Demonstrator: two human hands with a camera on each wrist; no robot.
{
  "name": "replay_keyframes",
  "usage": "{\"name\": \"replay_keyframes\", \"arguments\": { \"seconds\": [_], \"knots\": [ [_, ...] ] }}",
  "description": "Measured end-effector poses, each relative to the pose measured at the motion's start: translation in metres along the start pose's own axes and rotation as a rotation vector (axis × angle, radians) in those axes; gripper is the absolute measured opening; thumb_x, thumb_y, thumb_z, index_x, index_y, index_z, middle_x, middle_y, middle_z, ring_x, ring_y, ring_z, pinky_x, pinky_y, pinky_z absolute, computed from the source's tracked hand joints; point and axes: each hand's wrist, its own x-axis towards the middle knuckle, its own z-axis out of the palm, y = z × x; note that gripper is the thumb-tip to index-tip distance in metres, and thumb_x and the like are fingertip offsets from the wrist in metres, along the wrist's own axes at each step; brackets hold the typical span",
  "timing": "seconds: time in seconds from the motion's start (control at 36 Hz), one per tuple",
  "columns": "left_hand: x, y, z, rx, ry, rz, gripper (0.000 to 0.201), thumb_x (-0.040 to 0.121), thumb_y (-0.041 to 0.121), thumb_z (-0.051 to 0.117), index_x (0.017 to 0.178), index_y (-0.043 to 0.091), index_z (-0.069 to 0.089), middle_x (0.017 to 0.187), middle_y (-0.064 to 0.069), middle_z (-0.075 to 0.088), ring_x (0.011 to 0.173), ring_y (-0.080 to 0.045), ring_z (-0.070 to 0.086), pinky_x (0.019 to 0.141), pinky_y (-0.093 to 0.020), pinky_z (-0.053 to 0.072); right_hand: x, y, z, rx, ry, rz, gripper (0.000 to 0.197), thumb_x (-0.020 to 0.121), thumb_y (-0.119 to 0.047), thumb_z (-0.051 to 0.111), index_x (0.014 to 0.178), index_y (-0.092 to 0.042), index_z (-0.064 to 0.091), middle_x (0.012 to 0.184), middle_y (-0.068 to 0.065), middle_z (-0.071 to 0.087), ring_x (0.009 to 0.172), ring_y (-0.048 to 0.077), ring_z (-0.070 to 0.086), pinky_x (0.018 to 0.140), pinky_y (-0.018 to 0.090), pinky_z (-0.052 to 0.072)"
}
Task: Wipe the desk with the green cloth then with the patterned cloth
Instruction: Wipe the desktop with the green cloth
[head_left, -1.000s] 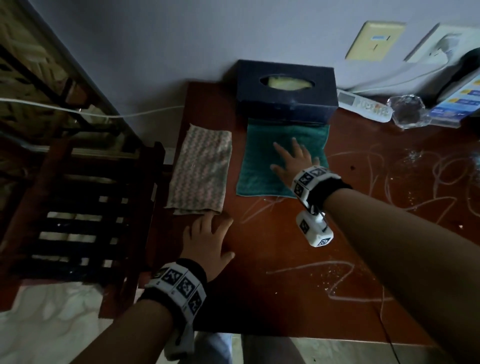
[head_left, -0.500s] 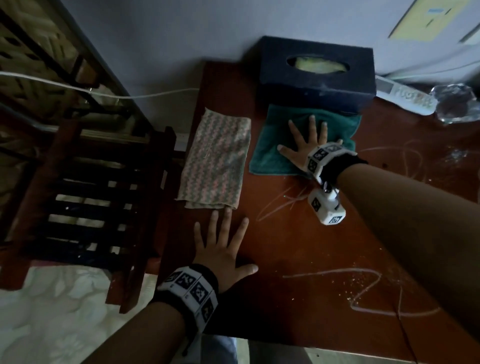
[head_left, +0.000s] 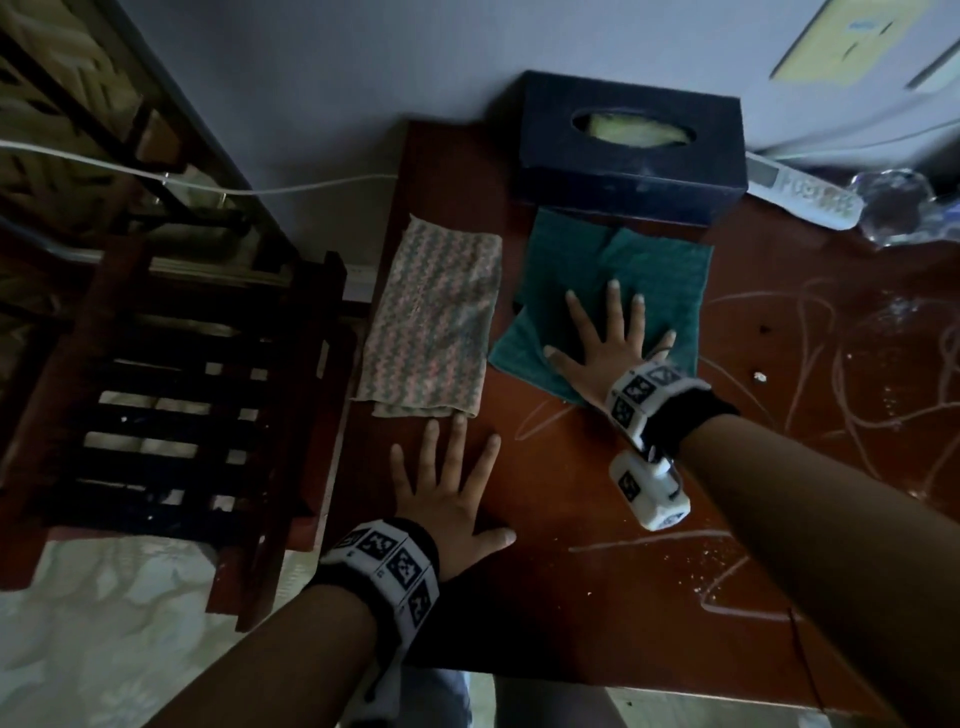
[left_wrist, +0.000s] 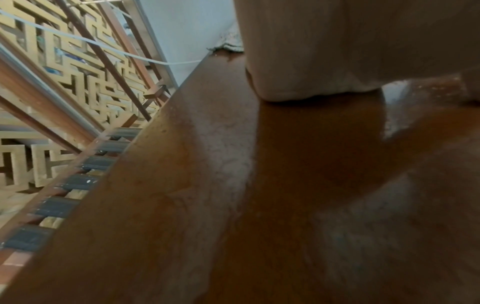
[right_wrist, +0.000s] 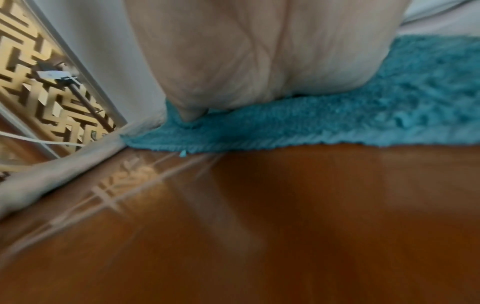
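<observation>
Right hand (head_left: 613, 348) flat on the green cloth (head_left: 649, 270), fingers straight and spread, palm pressing the near part of the fabric against the desk (head_left: 597, 597). From the right wrist view, heel of the palm (right_wrist: 259, 51) sunk into the teal pile (right_wrist: 389, 102), cloth edge lying on bare wood just below. A fold or crease beyond the fingertips, toward the wall.

Left hand (head_left: 447, 493) flat on bare desk wood, fingers straight and fanned, thumb out to the right, holding nothing. Fingertips just short of the near edge of the patterned cloth (head_left: 436, 322); contact with it not clear. From the left wrist view, palm (left_wrist: 337, 51) resting on the wood (left_wrist: 182, 205), a scrap of the pale cloth (left_wrist: 230, 44) visible past it.

Hands apart, right one farther forward than the left. Patterned cloth straight ahead of the left hand, spread flat near the desk's left edge, just left of the green cloth with a narrow strip of wood between them.

Beyond the right hand's fingers, a dark tissue box (head_left: 628, 150) against the wall, touching or almost touching the far edge of the green cloth. Right of that box, a white remote (head_left: 805, 189) and something clear and glassy (head_left: 893, 208), blurred. White scribble marks (head_left: 831, 374) on the wood to the right of the right hand. Left of the left hand, off the desk, a dark wooden slatted chair (head_left: 171, 415).
</observation>
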Motion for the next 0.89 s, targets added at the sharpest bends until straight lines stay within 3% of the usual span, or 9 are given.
{"name": "replay_keyframes", "arguments": {
  "seconds": [0.14, 0.33, 0.67, 0.81, 0.89],
  "knots": [
    [-0.001, 0.0, 0.0, -0.006, 0.002, 0.005, 0.096, 0.082, 0.074, 0.034, 0.125, 0.037, -0.044, 0.119, -0.002, -0.063, 0.117, -0.031, -0.051, 0.099, -0.063, -0.024, -0.026, -0.005, 0.019, 0.021, 0.021, 0.031, 0.073, 0.085, -0.074, 0.027, 0.142, -0.054, -0.015, 0.151, -0.009, -0.036, 0.139, 0.024, -0.033, 0.105, 0.066, -0.016],
    [0.0, -0.001, 0.002, -0.02, 0.018, 0.016, 0.096, 0.082, 0.074, 0.034, 0.124, 0.037, -0.044, 0.123, -0.002, -0.062, 0.117, -0.03, -0.052, 0.098, -0.063, -0.026, -0.038, -0.01, 0.027, 0.032, 0.012, 0.061, 0.073, 0.085, -0.075, 0.028, 0.141, -0.056, -0.014, 0.151, -0.01, -0.036, 0.138, 0.025, -0.034, 0.105, 0.068, -0.015],
    [0.0, -0.002, 0.0, -0.025, -0.015, 0.029, 0.096, 0.084, 0.072, 0.035, 0.126, 0.037, -0.044, 0.119, -0.001, -0.064, 0.114, -0.03, -0.054, 0.094, -0.061, -0.03, 0.04, -0.011, -0.018, 0.032, -0.002, 0.089, 0.078, 0.078, -0.082, 0.028, 0.14, -0.058, -0.012, 0.152, -0.01, -0.033, 0.141, 0.029, -0.028, 0.106, 0.071, -0.004],
    [0.001, -0.002, 0.002, -0.007, 0.004, 0.021, 0.097, 0.083, 0.074, 0.034, 0.122, 0.038, -0.046, 0.119, -0.001, -0.065, 0.113, -0.029, -0.056, 0.087, -0.058, -0.033, 0.068, -0.008, -0.025, 0.006, 0.054, 0.085, 0.084, 0.073, -0.087, 0.024, 0.141, -0.056, -0.013, 0.155, -0.004, -0.027, 0.141, 0.035, -0.024, 0.111, 0.064, 0.001],
    [0.001, -0.002, 0.002, -0.009, 0.002, 0.02, 0.096, 0.083, 0.073, 0.034, 0.122, 0.037, -0.046, 0.12, -0.001, -0.065, 0.108, -0.027, -0.059, 0.091, -0.06, -0.031, 0.066, -0.009, -0.025, 0.003, 0.075, 0.075, 0.085, 0.072, -0.088, 0.024, 0.141, -0.056, -0.012, 0.156, -0.003, -0.026, 0.142, 0.035, -0.023, 0.11, 0.067, 0.001]
  ]
}}
